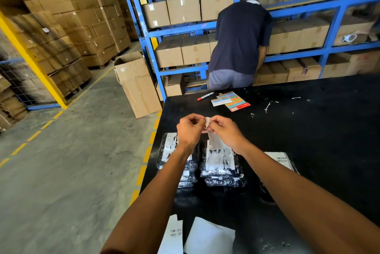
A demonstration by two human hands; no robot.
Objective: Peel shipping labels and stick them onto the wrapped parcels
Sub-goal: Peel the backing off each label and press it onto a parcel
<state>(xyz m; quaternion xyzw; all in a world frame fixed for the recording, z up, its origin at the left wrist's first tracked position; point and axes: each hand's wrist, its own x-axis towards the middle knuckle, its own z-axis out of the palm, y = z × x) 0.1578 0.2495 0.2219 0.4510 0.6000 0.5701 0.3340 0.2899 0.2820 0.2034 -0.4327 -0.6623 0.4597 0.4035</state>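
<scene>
Both hands are raised over the black table (308, 130): the left hand (190, 130) and the right hand (225, 132) each pinch the top of a white shipping label (208, 123) between curled fingertips, its strip hanging down below the fingers. Directly beneath the fingers lie the wrapped parcels (222, 163), and beyond the fingertips rest a red marker (205, 96) and a pad of coloured stickers (231, 101)

Both hands pinch a shipping label (208, 123) above wrapped parcels (222, 163) on the black desk (308, 130): left hand (190, 130), right hand (225, 132).
</scene>
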